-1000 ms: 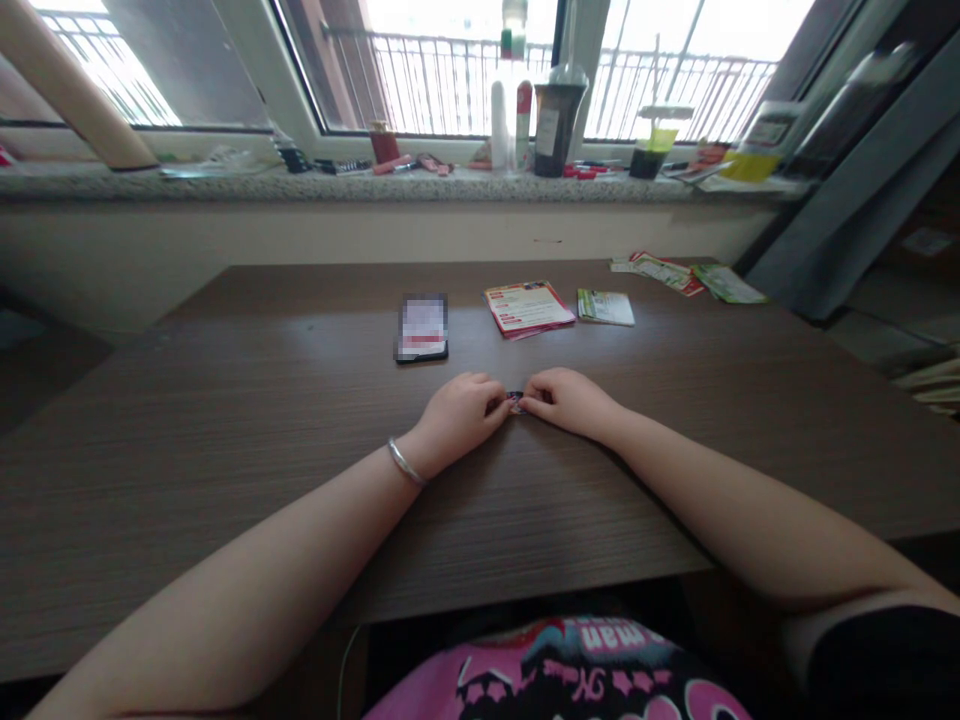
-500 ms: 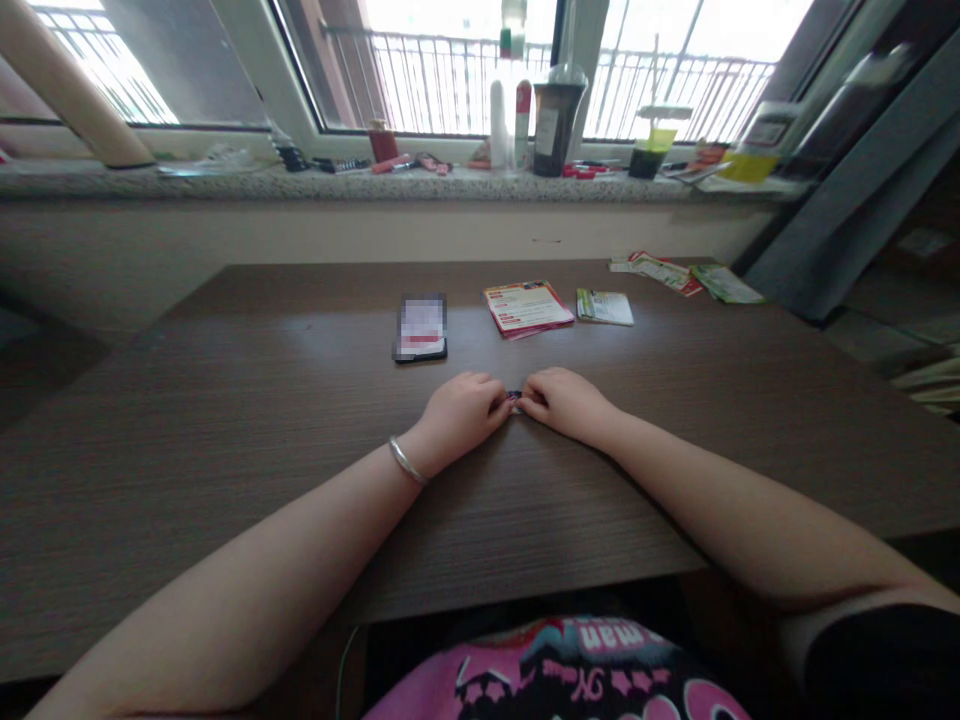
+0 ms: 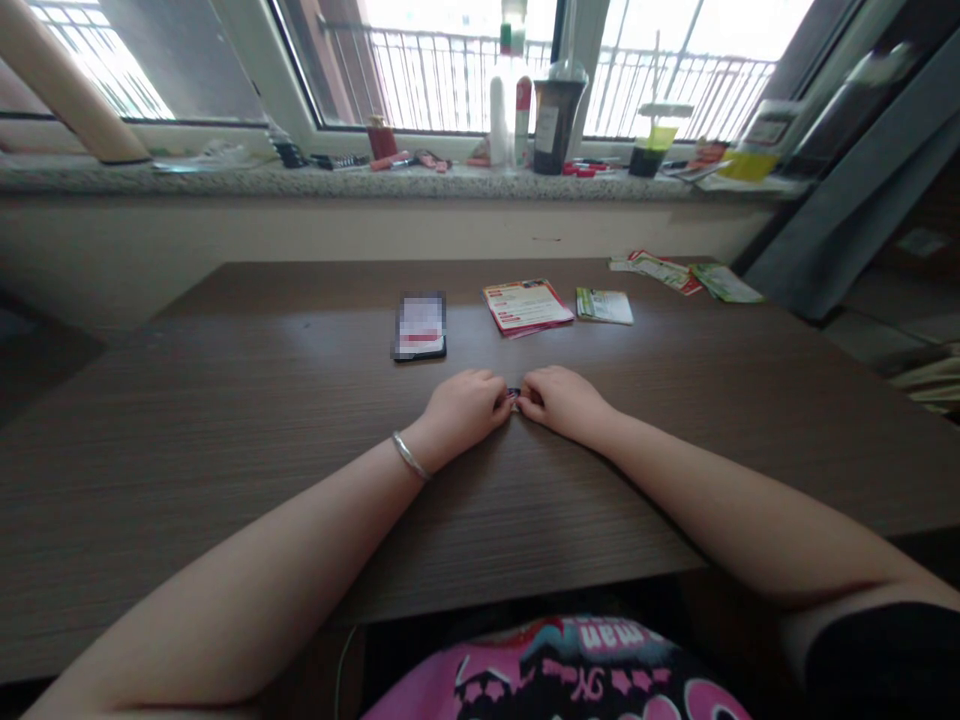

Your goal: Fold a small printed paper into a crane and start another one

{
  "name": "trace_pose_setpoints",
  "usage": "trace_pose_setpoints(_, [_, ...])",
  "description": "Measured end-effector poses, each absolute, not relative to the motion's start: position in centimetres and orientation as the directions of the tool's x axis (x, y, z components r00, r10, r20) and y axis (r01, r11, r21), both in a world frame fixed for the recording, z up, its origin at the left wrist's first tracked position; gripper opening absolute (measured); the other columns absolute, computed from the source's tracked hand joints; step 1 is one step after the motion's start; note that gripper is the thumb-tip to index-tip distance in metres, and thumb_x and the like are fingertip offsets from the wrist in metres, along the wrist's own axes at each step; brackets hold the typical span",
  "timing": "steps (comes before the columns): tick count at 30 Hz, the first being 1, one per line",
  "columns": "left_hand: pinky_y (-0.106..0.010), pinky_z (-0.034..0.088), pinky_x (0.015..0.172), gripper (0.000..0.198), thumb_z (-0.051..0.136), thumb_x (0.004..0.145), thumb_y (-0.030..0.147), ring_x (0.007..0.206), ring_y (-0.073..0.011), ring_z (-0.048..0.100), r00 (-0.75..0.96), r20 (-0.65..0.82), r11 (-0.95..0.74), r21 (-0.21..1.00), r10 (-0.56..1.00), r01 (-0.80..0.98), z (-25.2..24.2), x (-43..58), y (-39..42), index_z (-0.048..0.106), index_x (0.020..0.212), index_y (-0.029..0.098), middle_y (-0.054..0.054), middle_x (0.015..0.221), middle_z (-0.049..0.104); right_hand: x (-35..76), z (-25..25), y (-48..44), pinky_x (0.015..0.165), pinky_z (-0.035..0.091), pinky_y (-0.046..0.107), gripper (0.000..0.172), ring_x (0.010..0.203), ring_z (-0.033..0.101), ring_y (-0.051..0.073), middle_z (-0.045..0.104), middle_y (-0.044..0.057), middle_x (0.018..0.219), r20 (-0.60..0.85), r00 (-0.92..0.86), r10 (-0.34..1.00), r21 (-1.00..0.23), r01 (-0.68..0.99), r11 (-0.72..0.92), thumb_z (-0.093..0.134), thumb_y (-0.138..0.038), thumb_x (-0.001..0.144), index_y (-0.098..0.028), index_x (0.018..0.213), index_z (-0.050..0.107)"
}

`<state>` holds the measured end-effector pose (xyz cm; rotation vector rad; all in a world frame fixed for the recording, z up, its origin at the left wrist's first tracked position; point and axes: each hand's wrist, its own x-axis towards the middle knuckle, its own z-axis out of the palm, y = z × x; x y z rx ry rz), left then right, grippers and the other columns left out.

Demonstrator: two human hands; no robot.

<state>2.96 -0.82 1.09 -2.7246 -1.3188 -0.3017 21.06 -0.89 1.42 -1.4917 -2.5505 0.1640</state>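
Object (image 3: 514, 395), small, mostly hidden, pinched by left hand (image 3: 466, 410), right hand (image 3: 564, 402).

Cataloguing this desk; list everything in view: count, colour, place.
table: one, brown, centre
small item: one, multicoloured, mid-table, mostly hidden
card stacks: two, red and green, beyond small item
phone-like device: one, black, left of card stacks
loose cards: several, red, green, far right
windowsill: one, grey, beyond table
bottles, cups, oddments: many, mixed, windowsill
window: one, pale-framed, top
curtain: one, grey, right
bracelet: one, silver, left wrist
shirt: one, pink-black, bottom
left hand: one, bare, at small item
right hand: one, bare, at small item
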Motion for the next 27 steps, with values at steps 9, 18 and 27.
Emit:
trace_pose_setpoints(9, [-0.027, 0.041, 0.062, 0.019, 0.050, 0.088, 0.034, 0.073, -0.0171, 0.059, 0.579, 0.219, -0.605, 0.076, 0.786, 0.793, 1.3, 2.8, -0.6, 0.058, 0.087, 0.017, -0.005, 0.085, 0.063, 21.2, 1.5, -0.9, 0.066, 0.034, 0.027, 0.014, 0.076, 0.055, 0.017, 0.066, 0.005, 0.083, 0.113, -0.467, 0.877, -0.245, 0.842, 0.480, 0.055, -0.031, 0.085, -0.018, 0.088, 0.060])
trace_pose_setpoints(18, [-0.025, 0.043, 0.066, 0.021, 0.042, 0.094, 0.026, 0.083, -0.0155, 0.058, 0.710, 0.216, -0.731, 0.025, 0.670, 0.682, 1.5, 2.0, -1.4, 0.061, 0.100, 0.022, -0.004, 0.094, 0.061, 21.8, 1.1, -0.4, 0.064, 0.034, 0.024, 0.008, 0.072, 0.052, 0.014, 0.063, 0.001, 0.077, 0.159, -0.483, 0.861, -0.353, 0.787, 0.507, 0.055, -0.026, 0.083, -0.019, 0.085, 0.060])
trace_pose_setpoints(27, [-0.028, 0.044, 0.070, 0.026, 0.044, 0.093, 0.020, 0.083, -0.0174, 0.055, 0.775, 0.231, -0.763, -0.160, 0.588, 0.626, 1.8, 1.8, -2.2, 0.061, 0.113, 0.024, -0.005, 0.097, 0.061, 23.3, 1.1, -0.3, 0.061, 0.035, 0.022, 0.011, 0.067, 0.053, 0.012, 0.063, 0.000, 0.073, 0.194, -0.440, 0.877, -0.465, 0.746, 0.477, 0.057, -0.025, 0.082, -0.018, 0.083, 0.066])
